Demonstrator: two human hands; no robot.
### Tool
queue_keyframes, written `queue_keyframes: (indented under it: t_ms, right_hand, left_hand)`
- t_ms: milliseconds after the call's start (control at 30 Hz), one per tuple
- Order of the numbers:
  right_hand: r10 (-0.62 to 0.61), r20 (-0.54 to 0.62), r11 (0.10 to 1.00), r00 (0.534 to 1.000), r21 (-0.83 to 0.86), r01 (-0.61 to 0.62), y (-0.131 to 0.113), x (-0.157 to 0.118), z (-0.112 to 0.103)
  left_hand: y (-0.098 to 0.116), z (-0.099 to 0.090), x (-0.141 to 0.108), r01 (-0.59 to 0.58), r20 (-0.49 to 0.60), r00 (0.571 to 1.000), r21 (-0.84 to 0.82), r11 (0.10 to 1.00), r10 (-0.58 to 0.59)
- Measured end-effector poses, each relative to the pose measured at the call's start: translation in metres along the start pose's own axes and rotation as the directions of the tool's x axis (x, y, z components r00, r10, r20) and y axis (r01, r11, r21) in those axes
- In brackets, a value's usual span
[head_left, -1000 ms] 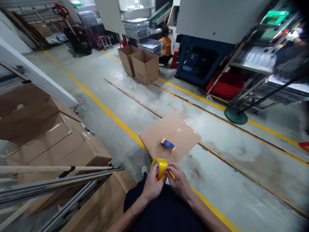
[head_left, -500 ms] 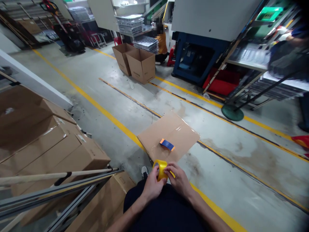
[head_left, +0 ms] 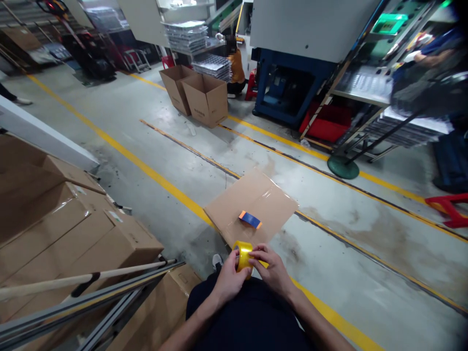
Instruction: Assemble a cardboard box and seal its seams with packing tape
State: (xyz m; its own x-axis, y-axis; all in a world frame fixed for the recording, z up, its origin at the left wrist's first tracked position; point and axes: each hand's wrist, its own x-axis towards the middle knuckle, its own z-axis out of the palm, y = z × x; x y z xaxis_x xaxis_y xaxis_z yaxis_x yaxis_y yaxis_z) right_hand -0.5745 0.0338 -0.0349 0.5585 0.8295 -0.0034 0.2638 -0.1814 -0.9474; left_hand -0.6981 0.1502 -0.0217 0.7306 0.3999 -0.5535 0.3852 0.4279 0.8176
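A roll of yellow packing tape (head_left: 243, 251) is held up in front of my body. My left hand (head_left: 230, 275) is closed around it, with fingers inside the core and the thumb on the near side. My right hand (head_left: 269, 265) pinches at the roll's right side; whether a loose tape end is between the fingertips I cannot tell. Just beyond my hands lies a closed cardboard box (head_left: 226, 204) with shiny tape along its top. On the box rests a small blue piece with orange ends (head_left: 250, 220).
Stacked cardboard cartons (head_left: 98, 229) and a metal rail (head_left: 120, 287) stand close on my left. Two open cartons (head_left: 206, 100) stand across the aisle near a crouching person (head_left: 237, 68). A green stand base (head_left: 342, 167) and red stool (head_left: 451, 209) are at right.
My view has turned slightly right, so the surroundings shift left. Both hands stay at the tape roll with little movement. A walking person's foot now shows at the far left.
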Motion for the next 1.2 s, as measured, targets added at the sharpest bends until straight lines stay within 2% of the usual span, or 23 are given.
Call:
queue_keyframes:
  t_ms: [100, 200, 300, 433, 500, 700, 800, 900, 1100, 1200]
  right_hand:
    - [0.056, -0.044, 0.998, 0.997, -0.012, -0.057, -0.002, 0.004, 0.003]
    - [0.073, -0.017, 0.994, 0.997, -0.079, -0.074, -0.005, 0.008, 0.004]
    - [0.053, 0.048, 0.979, 0.997, -0.199, -0.042, -0.006, 0.011, 0.006]
    - [-0.010, 0.151, 0.942, 0.988, -0.331, 0.060, -0.002, 0.012, 0.010]
    - [-0.031, 0.141, 0.955, 0.990, -0.287, 0.071, -0.001, 0.011, 0.011]
    - [0.007, -0.014, 0.997, 1.000, -0.078, -0.008, -0.007, 0.010, 0.013]
    - [0.058, -0.033, 0.997, 0.998, -0.049, -0.059, -0.007, 0.013, 0.015]
    - [0.092, -0.001, 0.991, 0.996, -0.100, -0.092, -0.005, 0.017, 0.019]
    - [0.025, 0.141, 0.924, 0.990, -0.382, 0.031, 0.000, 0.018, 0.026]
    - [-0.051, 0.170, 0.890, 0.984, -0.439, 0.122, 0.002, 0.017, 0.028]
  left_hand:
    - [0.000, -0.002, 0.002, 0.011, 0.015, 1.000, 0.021, 1.000, -0.012]
    - [-0.001, -0.005, 0.003, 0.020, 0.040, 0.999, 0.031, 0.999, -0.022]
    - [-0.004, -0.008, 0.005, 0.023, 0.057, 0.998, 0.032, 0.999, -0.025]
    - [-0.006, -0.011, 0.008, 0.053, 0.054, 0.997, 0.001, 0.999, -0.053]
    - [-0.005, -0.012, 0.009, 0.061, 0.069, 0.996, -0.020, 0.998, -0.060]
    - [0.000, -0.017, 0.008, 0.009, 0.073, 0.997, -0.043, 0.999, -0.006]
    - [0.000, -0.020, 0.007, 0.023, 0.069, 0.997, -0.034, 0.999, -0.021]
    - [-0.002, -0.023, 0.008, 0.045, 0.082, 0.996, -0.014, 0.999, -0.044]
    - [-0.008, -0.026, 0.012, 0.057, 0.087, 0.995, 0.007, 0.998, -0.057]
    - [-0.009, -0.027, 0.014, 0.064, 0.092, 0.994, -0.037, 0.997, -0.061]
